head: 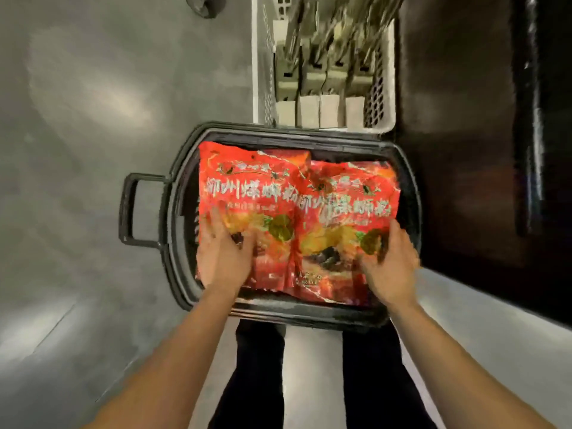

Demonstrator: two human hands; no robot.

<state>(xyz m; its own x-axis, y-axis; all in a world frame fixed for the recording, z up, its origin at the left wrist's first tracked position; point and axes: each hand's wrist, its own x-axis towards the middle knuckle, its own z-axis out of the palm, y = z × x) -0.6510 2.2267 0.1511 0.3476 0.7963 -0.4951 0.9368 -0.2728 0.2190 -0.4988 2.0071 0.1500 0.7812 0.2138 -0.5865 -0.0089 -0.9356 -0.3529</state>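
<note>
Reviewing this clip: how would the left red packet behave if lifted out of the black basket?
Probably floppy: the left red packet has a creased, crinkled film skin. Its glossy surface may slip under the left hand lying flat on it. It looks puffy, so likely light for its size.

Two red packets are in view, a left packet (247,193) and a right packet (349,212), and each carries one dark green round mark (280,227), so two marks in all. There is one black basket (182,243), with one loop handle (127,209) showing on it. There is one white crate (387,88), and its nearest row has four pale cartons (309,111) — the packs farther back are too blurred to count. Two bare hands show, the left hand (223,258) and the right hand (391,267), along with two forearms. Two dark trouser legs (260,366) can be counted, and one dark round object (204,4) sits at the top edge.
</note>
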